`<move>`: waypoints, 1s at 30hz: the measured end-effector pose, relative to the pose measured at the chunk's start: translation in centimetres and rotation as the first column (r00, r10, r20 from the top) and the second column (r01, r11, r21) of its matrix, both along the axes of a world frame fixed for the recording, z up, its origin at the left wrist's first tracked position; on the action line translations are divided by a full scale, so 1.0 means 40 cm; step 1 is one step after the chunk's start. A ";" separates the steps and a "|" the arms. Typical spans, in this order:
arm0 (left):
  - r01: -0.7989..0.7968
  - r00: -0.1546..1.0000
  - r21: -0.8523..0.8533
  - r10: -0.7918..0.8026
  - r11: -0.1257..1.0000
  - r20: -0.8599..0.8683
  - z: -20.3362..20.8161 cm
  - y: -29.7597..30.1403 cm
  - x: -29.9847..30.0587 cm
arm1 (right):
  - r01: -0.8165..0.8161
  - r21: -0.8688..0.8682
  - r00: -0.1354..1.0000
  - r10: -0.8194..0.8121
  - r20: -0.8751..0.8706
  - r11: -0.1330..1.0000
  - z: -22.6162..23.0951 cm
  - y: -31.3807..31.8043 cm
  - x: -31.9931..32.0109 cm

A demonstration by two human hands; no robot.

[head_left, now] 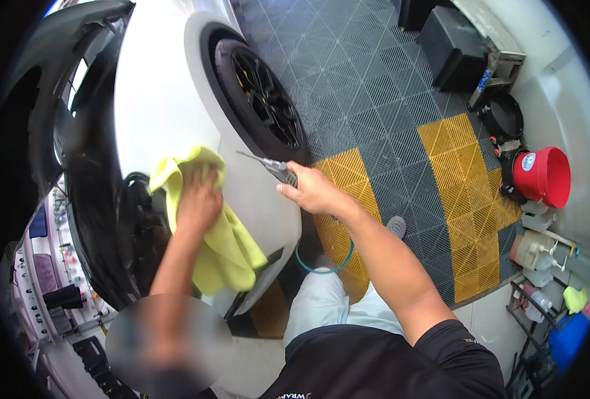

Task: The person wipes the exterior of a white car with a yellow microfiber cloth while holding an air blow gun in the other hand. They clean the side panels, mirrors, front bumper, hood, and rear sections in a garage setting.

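Probably wiping and air-blowing the white car panel. From the near left, reaching forward with the left hand, pressed over the yellow cloth draped on that panel; cannot tell whether gripping or only flattening it with the fingers. From the near right, angling the right hand inward, with fingers clamped round an air gun, pointing leftward just right of the cloth. Next, seemingly calls for sliding the cloth along, holding the metal tip clear, short of the far black wheel.

yellow-green towel: matt cloth | white car fender: smooth, glossy | floor tiles: ribbed plastic | red bucket: plastic
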State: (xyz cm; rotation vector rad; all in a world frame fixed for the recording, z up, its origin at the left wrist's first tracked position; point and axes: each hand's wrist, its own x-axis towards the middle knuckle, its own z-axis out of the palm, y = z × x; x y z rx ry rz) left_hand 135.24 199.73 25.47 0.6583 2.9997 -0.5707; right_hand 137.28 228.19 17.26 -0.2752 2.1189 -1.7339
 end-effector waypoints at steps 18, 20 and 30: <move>0.115 0.534 -0.409 0.291 0.905 0.794 -1.185 0.141 0.179 | -0.018 0.016 0.798 0.004 0.603 1.000 -0.705 0.428 0.232; 0.114 0.408 -0.456 0.377 0.883 0.831 -1.123 0.109 0.195 | 0.038 -0.014 0.764 -0.020 0.645 0.999 -0.659 0.428 0.182; -0.354 0.928 0.120 0.364 0.927 -0.073 0.033 0.105 -0.165 | -0.055 -0.100 0.998 0.058 0.033 0.993 0.029 0.219 -0.318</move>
